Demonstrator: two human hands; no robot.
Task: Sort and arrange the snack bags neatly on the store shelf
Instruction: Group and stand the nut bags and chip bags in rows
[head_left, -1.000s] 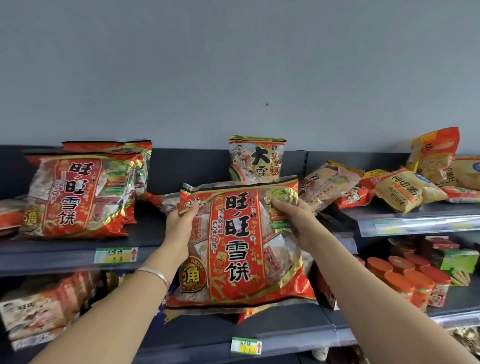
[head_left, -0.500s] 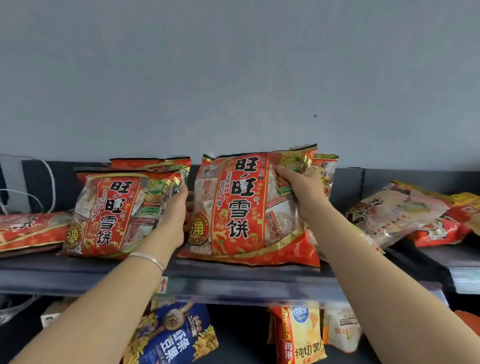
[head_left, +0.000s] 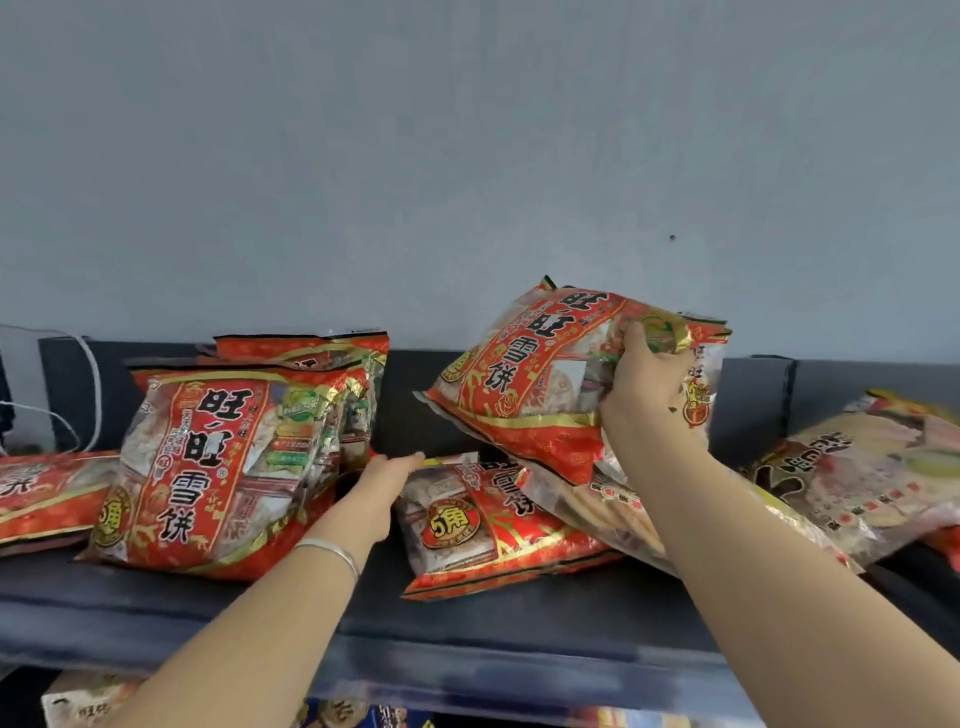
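Shelf edge (head_left: 467, 670) blurred; right hand (head_left: 647, 384), fingers (head_left: 636, 339) round tilted bag (head_left: 524, 374); left hand (head_left: 384, 480), fingers (head_left: 406, 460) straight.

On the shelf (head_left: 519, 613), upright bags (head_left: 208, 467) stand at left, with a flat bag (head_left: 41, 493) further left. The raised bag (head_left: 530, 384), in the right hand (head_left: 644, 384), is above the centre bag (head_left: 467, 525). Other bags (head_left: 857, 478) lie at right.

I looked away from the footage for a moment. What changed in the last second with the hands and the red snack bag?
The left hand let go of the red bag and now reaches, open, toward the shelf beside a flat-lying bag. The right hand kept its grip on the top corner and raised the bag off the shelf, tilted. The leaning stack on the left stayed put.
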